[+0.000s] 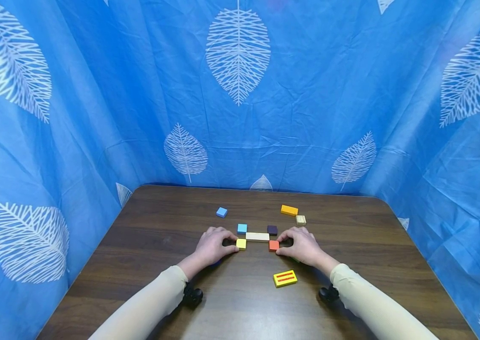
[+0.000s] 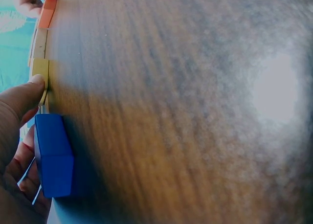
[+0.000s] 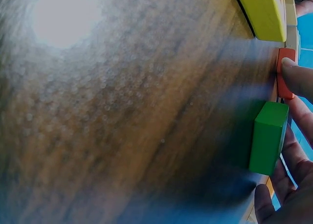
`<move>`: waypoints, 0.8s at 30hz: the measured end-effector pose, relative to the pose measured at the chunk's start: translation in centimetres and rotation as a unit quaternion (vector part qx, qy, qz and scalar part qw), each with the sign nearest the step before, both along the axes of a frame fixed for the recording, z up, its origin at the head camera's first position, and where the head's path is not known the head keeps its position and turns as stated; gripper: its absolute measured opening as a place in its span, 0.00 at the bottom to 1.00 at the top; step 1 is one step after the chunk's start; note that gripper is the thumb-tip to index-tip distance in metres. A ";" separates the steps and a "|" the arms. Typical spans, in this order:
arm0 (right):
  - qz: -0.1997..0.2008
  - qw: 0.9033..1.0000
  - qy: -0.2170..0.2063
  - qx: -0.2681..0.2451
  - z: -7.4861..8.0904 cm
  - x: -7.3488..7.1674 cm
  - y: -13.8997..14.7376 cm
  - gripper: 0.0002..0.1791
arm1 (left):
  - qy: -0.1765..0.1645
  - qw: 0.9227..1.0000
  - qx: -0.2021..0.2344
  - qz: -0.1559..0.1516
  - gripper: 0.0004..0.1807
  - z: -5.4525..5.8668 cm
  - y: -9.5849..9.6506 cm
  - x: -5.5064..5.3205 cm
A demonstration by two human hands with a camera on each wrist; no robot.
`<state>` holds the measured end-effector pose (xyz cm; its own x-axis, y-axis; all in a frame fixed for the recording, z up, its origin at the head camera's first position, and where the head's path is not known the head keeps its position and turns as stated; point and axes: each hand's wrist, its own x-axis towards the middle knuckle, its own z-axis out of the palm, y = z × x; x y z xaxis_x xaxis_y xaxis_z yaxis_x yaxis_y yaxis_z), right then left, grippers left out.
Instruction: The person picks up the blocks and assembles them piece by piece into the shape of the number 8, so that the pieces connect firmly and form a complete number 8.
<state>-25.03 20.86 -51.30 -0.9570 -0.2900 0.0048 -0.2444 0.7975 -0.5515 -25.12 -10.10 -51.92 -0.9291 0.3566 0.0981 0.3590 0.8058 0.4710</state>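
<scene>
My left hand [image 1: 216, 244] pinches a small yellow block [image 1: 241, 244] between thumb and fingers. On the other side, my right hand [image 1: 302, 246] has thumb and fingers at the two ends of a red-orange block [image 1: 273, 245]. A long cream block [image 1: 257, 237] lies between these two, at their far inner corners. Behind its ends sit a light blue block [image 1: 242, 228] and a dark purple block [image 1: 272, 230]. Beside the left hand, a deep blue block [image 2: 54, 155] stands on the table in the left wrist view. A green block [image 3: 269, 138] is beside the right hand.
On the brown wooden table [image 1: 146, 226], a yellow block with red stripes [image 1: 285, 278] lies nearer me. Farther back are a blue block [image 1: 221, 212], an orange block [image 1: 289, 210] and a striped beige block [image 1: 301, 220]. A blue leaf-print curtain [image 1: 240, 141] hangs behind.
</scene>
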 end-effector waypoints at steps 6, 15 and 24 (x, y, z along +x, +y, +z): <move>-0.001 1.000 -0.005 -0.004 0.1 0.0 0.0 0.14 | -0.011 1.000 0.000 0.001 0.16 0.2 0.0 0.0; -0.002 1.000 -0.006 -0.007 0.1 0.0 0.0 0.13 | -0.012 1.000 0.000 -0.001 0.16 0.2 -0.1 0.0; -0.003 1.000 -0.008 -0.001 0.1 -0.1 0.0 0.14 | -0.008 1.000 0.000 -0.004 0.17 0.0 -0.1 0.0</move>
<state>-25.15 20.88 -51.20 -0.9586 -0.2847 -0.0092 -0.2315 0.7974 -0.5572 -25.08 -10.19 -51.90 -0.9276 0.3641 0.0840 0.3583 0.8029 0.4764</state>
